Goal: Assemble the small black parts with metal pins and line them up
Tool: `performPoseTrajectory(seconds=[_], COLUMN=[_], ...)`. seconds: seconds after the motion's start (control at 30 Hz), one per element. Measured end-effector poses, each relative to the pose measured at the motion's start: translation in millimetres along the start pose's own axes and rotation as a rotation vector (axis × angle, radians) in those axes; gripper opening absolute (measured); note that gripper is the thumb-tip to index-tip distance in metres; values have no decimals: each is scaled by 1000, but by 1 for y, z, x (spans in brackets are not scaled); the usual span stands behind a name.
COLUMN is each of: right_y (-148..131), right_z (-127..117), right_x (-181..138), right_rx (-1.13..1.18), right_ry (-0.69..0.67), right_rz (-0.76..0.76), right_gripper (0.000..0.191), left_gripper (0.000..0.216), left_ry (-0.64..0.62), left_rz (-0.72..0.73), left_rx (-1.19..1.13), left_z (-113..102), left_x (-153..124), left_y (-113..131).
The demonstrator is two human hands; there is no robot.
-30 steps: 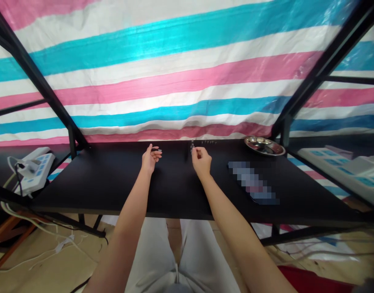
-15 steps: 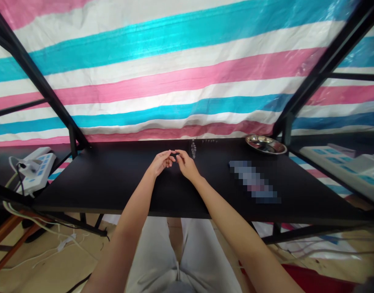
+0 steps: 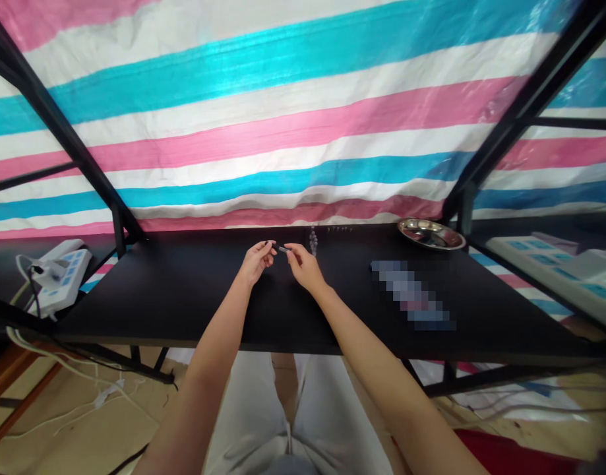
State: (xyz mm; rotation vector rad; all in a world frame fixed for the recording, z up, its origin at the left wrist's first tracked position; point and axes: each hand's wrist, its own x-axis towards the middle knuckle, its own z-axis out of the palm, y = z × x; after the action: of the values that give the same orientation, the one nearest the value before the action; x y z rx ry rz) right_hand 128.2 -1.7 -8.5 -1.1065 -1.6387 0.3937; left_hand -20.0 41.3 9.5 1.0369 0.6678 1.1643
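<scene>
My left hand (image 3: 256,262) and my right hand (image 3: 303,266) meet above the middle of the black table (image 3: 184,297). Both pinch a small dark part (image 3: 281,249) with a light tip, held between their fingertips just above the tabletop. Behind my right hand stands a small clear piece (image 3: 313,241), and a row of several tiny dark parts (image 3: 339,229) lies along the table's back edge. I cannot make out what the small part is.
A shiny metal dish (image 3: 430,233) sits at the back right of the table. A blurred flat object (image 3: 411,294) lies to the right of my hands. White power strips (image 3: 55,273) rest on the left side shelf and another power strip (image 3: 554,267) on the right. Black frame posts (image 3: 117,227) stand at the corners.
A second ago my hands were apart near the back row of parts. They came together at the table's middle and now hold the small part slightly farther apart between them.
</scene>
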Motion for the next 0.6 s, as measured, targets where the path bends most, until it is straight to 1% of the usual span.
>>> performPoseTrajectory(seconds=[0.17,0.27,0.33,0.4,0.5,0.6], right_y=[4,5,5,4,3,0], right_z=[-2,-3,-4,-6,-12,-21], right_x=[3,3,2,3,4,6], right_rx=[-65,-149,-224,-297,-377,-410], right_ry=[-87,-83,-74,-85,-95,-26], right_rz=[-8,4,7,17,47,98], right_gripper=[27,25,23,21,20,22], left_gripper=[36,39,40,38,35,33], left_ry=[11,-9,10,82,261,381], left_rz=[8,-1,9,36,74,104], left_rx=[-26,0,20,25,40,176], left_z=[1,3,4,2,-3,-8], left_x=[-2,-3,-3,-1,4,7], left_y=[2,3,3,2,1,-3])
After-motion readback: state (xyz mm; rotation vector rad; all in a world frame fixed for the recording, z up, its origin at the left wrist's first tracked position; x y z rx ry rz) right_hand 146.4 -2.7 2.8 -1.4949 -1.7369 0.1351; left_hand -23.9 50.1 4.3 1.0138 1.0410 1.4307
